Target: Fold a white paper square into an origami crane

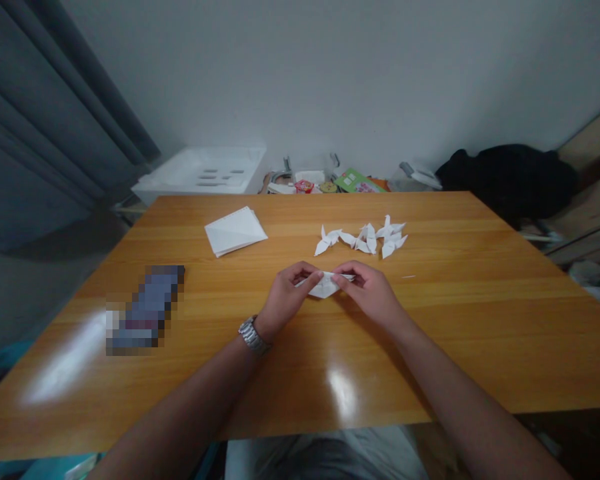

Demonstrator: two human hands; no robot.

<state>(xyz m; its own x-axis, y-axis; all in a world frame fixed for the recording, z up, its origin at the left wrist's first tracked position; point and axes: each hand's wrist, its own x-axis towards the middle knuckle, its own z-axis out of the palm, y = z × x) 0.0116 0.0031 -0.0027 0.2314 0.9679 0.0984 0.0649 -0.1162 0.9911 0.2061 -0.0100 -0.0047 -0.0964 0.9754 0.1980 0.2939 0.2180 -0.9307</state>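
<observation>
A small folded piece of white paper (324, 288) is held between both hands, a little above the middle of the wooden table. My left hand (291, 293) pinches its left side, thumb on top and fingers behind. On the right side, my right hand (367, 290) grips the same paper with thumb and fingers. The fingertips hide parts of its edges. Just beyond the hands lie several folded white paper cranes (365, 238) in a loose group. Farther left rests a stack of white paper sheets (236, 231).
A pixelated, phone-like dark object (150, 307) lies on the left of the wooden table (290, 393). A thin white sliver (409, 277) is right of my hands. Behind the far edge stand a white plastic bin (215, 167), a green booklet (357, 181) and a black cloth heap (510, 177).
</observation>
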